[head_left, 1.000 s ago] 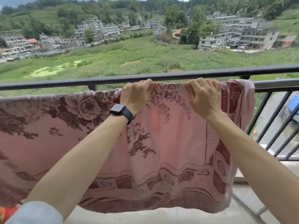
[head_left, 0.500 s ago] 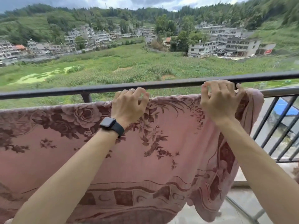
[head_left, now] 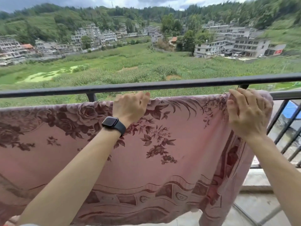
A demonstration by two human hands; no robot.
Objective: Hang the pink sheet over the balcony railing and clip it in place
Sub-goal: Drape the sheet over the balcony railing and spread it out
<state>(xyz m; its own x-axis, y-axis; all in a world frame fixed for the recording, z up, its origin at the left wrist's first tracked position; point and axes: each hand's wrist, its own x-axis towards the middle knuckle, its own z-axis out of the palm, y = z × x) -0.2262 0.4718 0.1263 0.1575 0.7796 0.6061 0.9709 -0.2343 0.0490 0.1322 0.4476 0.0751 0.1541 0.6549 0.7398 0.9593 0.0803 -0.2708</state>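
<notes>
Below the dark metal railing (head_left: 162, 84), our left hand (head_left: 130, 108) and right hand (head_left: 247, 115) grip the pink floral sheet (head_left: 162, 168) along its top.

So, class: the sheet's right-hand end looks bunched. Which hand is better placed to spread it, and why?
Probably the right hand: it pinches the pink sheet at that bunched end, while the left hand grips the top edge farther left, near the middle.

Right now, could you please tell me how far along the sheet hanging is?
Done: the sheet hangs over the railing, spread wide. In hand: the left hand grips its top edge and the right hand holds the right end, apparently straightening it. Left: clipping; no clip shows anywhere on it.
</notes>
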